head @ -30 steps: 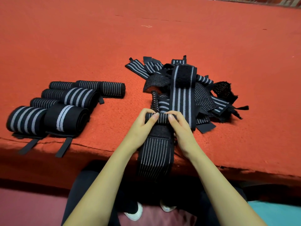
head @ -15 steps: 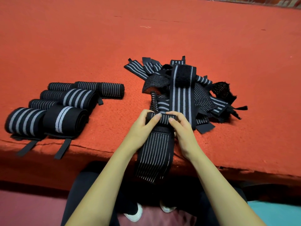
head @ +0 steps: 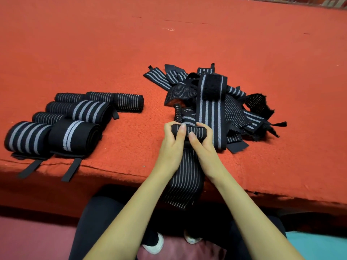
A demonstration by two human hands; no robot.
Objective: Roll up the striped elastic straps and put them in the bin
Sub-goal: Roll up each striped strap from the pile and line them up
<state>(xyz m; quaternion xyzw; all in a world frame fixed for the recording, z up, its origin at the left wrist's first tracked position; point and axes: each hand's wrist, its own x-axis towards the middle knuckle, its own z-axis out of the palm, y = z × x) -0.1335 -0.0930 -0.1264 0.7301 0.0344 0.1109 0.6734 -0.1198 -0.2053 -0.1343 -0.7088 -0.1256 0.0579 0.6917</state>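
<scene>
Red felt table [head: 206, 44], both hands rolling striped strap [head: 185, 177], rolled straps [head: 75, 117] beside

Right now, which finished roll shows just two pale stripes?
The front roll right of the leftmost roll; others show four broad stripes or many thin lines.

Red table [head: 187, 44]: rolled straps [head: 75, 136], loose straps [head: 212, 102]

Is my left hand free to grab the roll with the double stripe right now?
Probably not yet: both the left hand and right hand grip the half-rolled strap. Nothing lies between it and that roll.
</scene>
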